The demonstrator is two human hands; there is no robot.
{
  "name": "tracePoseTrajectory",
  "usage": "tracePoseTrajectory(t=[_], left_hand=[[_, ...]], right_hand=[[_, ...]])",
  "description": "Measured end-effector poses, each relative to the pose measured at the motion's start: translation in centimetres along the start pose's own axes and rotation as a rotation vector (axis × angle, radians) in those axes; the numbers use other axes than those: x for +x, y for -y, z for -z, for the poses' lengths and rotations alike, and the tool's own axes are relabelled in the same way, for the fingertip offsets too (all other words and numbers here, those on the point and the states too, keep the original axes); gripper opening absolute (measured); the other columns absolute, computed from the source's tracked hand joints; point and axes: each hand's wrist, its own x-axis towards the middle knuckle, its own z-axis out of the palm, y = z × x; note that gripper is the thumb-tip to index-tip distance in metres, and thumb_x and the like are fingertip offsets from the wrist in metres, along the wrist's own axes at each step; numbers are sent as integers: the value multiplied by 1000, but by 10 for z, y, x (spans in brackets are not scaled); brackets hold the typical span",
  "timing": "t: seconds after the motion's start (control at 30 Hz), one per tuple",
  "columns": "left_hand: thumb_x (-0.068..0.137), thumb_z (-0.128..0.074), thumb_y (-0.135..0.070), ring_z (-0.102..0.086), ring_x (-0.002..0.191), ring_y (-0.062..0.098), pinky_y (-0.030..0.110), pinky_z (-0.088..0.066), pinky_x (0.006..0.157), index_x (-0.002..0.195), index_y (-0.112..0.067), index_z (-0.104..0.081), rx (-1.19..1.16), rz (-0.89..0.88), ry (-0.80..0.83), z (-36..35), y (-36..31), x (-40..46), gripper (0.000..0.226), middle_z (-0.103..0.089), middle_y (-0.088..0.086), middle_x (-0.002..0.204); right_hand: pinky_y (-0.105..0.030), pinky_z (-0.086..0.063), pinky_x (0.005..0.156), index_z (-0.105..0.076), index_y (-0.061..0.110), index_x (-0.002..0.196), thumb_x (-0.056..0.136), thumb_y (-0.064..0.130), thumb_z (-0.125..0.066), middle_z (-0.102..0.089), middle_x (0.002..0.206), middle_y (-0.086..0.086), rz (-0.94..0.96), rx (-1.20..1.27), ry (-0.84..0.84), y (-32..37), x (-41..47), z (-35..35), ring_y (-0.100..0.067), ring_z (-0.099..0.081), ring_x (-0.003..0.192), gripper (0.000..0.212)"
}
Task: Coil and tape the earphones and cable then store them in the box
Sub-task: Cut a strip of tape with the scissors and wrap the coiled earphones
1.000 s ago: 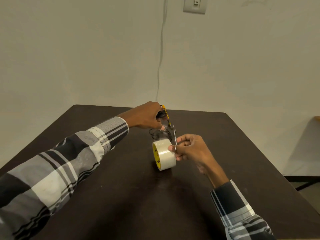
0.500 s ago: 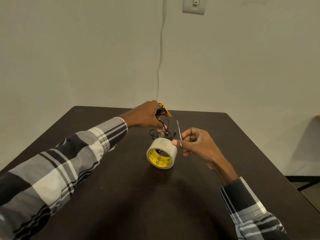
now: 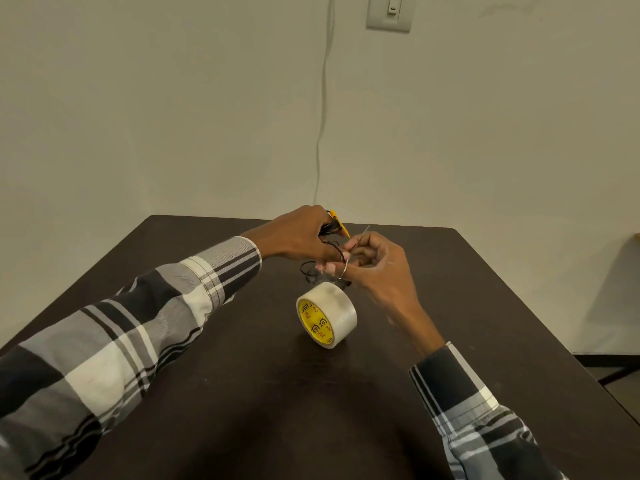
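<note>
Head view: left hand [image 3: 304, 237] closed around black coiled cable [image 3: 330, 233] and a yellow-handled tool [image 3: 340, 226], steadying the bundle for binding; right hand [image 3: 375, 263] pinching a clear tape strip [image 3: 346, 268] against it; tape roll [image 3: 326, 315] lying on table [image 3: 242, 393], near; box unseen.

A plain indoor room, whether home or office cannot be told, is suggested by a bare cream wall [image 3: 138, 98], a wall switch [image 3: 389, 12], a thin hanging cord [image 3: 323, 98] and a dark table [image 3: 242, 393].
</note>
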Motion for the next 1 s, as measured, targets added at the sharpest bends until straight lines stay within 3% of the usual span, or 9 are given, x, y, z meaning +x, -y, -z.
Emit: tracePoseTrajectory(t=[0.2, 0.33, 0.4, 0.47, 0.57, 0.73, 0.87, 0.93, 1.0], left_hand=[[88, -70, -30, -43, 44, 0, 14, -32, 47, 69, -30, -47, 17, -26, 54, 1, -1, 0, 30, -47, -8, 54], [90, -69, -30, -44, 48, 4, 12, -36, 51, 71, -31, -50, -22, -44, 94, 2, -3, -2, 27, -48, -7, 57], [91, -68, -29, -57, 55, 9, 18, -44, 59, 82, -24, -61, -93, -50, 154, 2, -3, -4, 13, -61, -5, 60], [94, -65, -28, -66, 65, 15, 32, -49, 69, 101, -13, -65, -142, -54, 208, 2, -4, -5, 16, -71, 2, 67], [96, -62, -25, -66, 68, 26, 37, -47, 68, 102, -11, -63, -164, -82, 240, 1, -7, -5, 16, -73, 5, 67], [100, -55, -29, -49, 50, 2, 17, -36, 56, 114, -13, -64, -143, -25, 250, -5, -6, 0, 23, -71, -2, 60], [99, -56, -28, -50, 48, -1, 17, -36, 55, 97, -11, -62, -132, 0, 277, -8, -6, 3, 17, -70, -2, 60], [98, -58, -27, -49, 47, 1, 17, -36, 53, 86, -14, -59, -123, -4, 283, -10, -5, 3, 17, -70, -2, 59], [97, -59, -25, -47, 47, 4, 17, -36, 53, 85, -5, -61, -128, -14, 286, -11, -4, 3, 24, -68, -2, 57]], right_hand=[[-13, -45, 51, -64, 0, 94, 73, -7, -81, -67, 79, -9, -14, 69, 44, 4, 4, 7, -9, -57, 61, 28], [-18, -51, 62, -68, 14, 88, 75, 5, -84, -68, 80, 2, 81, -84, -47, -2, 6, 8, -10, -60, 72, 22], [-18, -51, 66, -68, 21, 86, 75, 8, -84, -69, 83, 7, 160, -178, -137, -6, 8, 8, -9, -61, 76, 23], [-16, -50, 66, -69, 20, 87, 76, 7, -81, -69, 84, 10, 218, -214, -204, -7, 11, 9, -6, -61, 76, 21], [-14, -48, 68, -70, 14, 90, 78, 7, -80, -69, 84, 13, 239, -258, -212, -8, 15, 11, -2, -63, 78, 18], [-25, -53, 62, -70, 14, 88, 74, 10, -86, -70, 82, 12, 265, -278, -235, -15, 16, 14, -7, -64, 75, 21], [-39, -56, 62, -68, 22, 89, 76, 7, -75, -71, 87, 7, 372, -397, -279, -19, 15, 15, -13, -67, 78, 22], [-34, -55, 61, -70, 20, 92, 75, 8, -72, -68, 88, 9, 462, -476, -292, -21, 16, 17, -12, -65, 78, 21], [-25, -51, 60, -72, 18, 91, 75, 5, -73, -65, 86, 14, 545, -554, -298, -24, 16, 19, -9, -61, 79, 21]])
